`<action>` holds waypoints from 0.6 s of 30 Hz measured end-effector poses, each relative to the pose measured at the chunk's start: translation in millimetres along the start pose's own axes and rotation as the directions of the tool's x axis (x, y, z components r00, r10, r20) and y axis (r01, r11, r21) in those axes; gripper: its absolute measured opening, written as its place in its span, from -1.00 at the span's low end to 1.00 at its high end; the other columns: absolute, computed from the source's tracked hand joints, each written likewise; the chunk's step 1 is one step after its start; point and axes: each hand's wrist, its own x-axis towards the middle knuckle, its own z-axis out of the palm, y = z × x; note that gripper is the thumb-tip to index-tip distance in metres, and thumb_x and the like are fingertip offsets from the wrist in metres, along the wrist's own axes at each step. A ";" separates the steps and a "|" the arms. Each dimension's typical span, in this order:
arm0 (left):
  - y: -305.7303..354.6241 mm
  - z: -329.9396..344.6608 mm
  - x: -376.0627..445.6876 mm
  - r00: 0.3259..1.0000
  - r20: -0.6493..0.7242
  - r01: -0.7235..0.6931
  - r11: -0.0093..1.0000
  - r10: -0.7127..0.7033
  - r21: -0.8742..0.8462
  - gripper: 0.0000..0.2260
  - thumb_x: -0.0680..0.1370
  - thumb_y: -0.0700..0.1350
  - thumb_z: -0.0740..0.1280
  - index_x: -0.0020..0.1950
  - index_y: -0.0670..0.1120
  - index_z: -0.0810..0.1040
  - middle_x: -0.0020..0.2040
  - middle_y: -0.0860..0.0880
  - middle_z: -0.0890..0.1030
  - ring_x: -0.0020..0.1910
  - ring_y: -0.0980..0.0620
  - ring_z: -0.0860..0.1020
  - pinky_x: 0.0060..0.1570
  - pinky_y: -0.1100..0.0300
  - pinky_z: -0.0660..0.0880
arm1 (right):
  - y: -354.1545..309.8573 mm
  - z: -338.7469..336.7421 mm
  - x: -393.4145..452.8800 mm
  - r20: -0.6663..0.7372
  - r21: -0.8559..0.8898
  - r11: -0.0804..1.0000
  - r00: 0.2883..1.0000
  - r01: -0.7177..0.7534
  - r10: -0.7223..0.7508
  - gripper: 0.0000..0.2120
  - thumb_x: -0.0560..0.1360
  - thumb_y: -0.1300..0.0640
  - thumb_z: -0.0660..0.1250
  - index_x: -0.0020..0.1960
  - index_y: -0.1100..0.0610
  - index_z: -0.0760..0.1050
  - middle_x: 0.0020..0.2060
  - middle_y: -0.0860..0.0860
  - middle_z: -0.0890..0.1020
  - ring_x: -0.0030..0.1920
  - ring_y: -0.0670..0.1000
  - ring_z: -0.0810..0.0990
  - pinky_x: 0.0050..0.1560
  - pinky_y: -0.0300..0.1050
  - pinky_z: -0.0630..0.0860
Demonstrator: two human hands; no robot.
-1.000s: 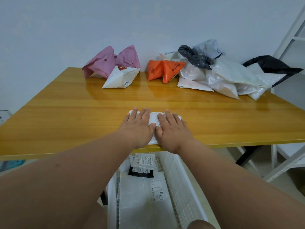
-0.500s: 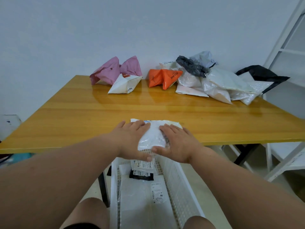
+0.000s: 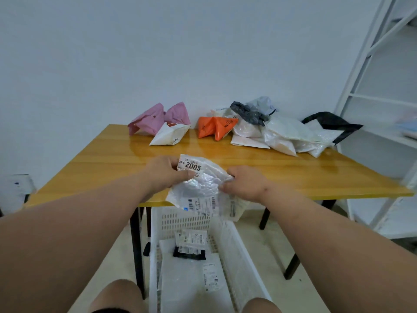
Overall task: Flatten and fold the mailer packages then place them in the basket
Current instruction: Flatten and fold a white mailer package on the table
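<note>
Crinkled white mailer (image 3: 203, 188), labels showing, between both hands.

One basket (image 3: 239, 249), one table (image 3: 108, 168), two hands

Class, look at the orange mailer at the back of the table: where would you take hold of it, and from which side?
Grip the orange mailer at its pointed corner on the right, the printed end. It lies puffed and creased in the middle, so that corner sticks out free. Come from the near side, over bare table; the white mailers crowd its right, so a pinch from above is likely easiest.
</note>
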 end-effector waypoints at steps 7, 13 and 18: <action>-16.8 6.1 -18.3 0.952 0.205 0.190 0.964 -0.227 0.188 -0.80 0.47 0.04 0.49 -0.10 -0.09 0.67 -0.12 -0.12 0.70 -0.16 -0.07 0.64 -0.09 0.07 0.56 | 10.9 29.7 -11.6 0.260 0.115 0.981 0.958 -0.155 0.120 -0.79 0.52 0.03 0.41 0.09 0.12 0.56 -0.01 0.07 0.66 -0.03 0.03 0.63 0.03 -0.05 0.55; -45.4 30.8 -15.8 0.901 0.280 0.285 0.939 -0.331 0.192 -0.73 0.44 0.12 0.50 -0.11 -0.09 0.70 -0.16 -0.14 0.71 -0.20 -0.12 0.67 -0.15 0.05 0.59 | 23.9 79.9 -6.8 0.460 0.215 0.921 0.865 -0.326 0.199 -0.74 0.50 0.11 0.43 0.16 0.13 0.54 0.12 0.10 0.62 0.11 0.12 0.61 0.17 0.08 0.58; -97.1 44.2 -8.5 0.765 0.388 0.441 0.857 -0.515 0.268 -0.61 0.43 0.20 0.45 0.03 -0.09 0.61 -0.05 -0.09 0.68 -0.11 -0.01 0.62 -0.20 0.17 0.55 | 44.0 110.1 -0.5 0.502 0.164 0.916 0.830 -0.367 0.243 -0.92 0.57 0.19 0.33 -0.09 0.09 0.46 -0.02 0.09 0.52 -0.04 0.10 0.52 -0.01 -0.03 0.58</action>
